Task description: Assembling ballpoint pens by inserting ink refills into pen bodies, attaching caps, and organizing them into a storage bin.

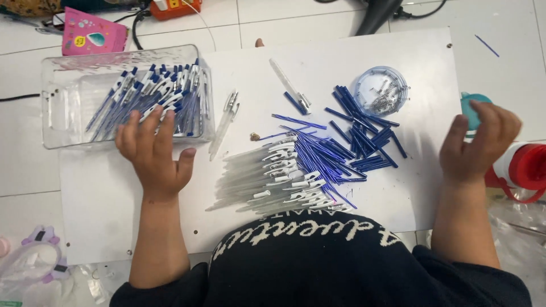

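Note:
My left hand (152, 152) rests over the near wall of a clear plastic bin (62, 96), fingers spread and touching the assembled blue-and-white pens (151, 94) inside; it grips nothing. My right hand (476, 145) hovers at the right edge of the white board (102, 193), fingers curled loosely and apart, holding nothing. Between the hands lie a pile of clear pen barrels with white clips (273, 179), loose blue refills (318, 150) and blue caps (364, 133). A round clear dish of small springs (381, 90) sits behind the caps.
Two loose clear pens lie on the board, one (224, 122) by the bin and one (290, 85) farther back. A red-and-white bottle (523, 167) and a teal object (471, 108) sit by my right hand. A pink box (91, 34) lies behind the bin, a purple-white item (34, 256) at lower left.

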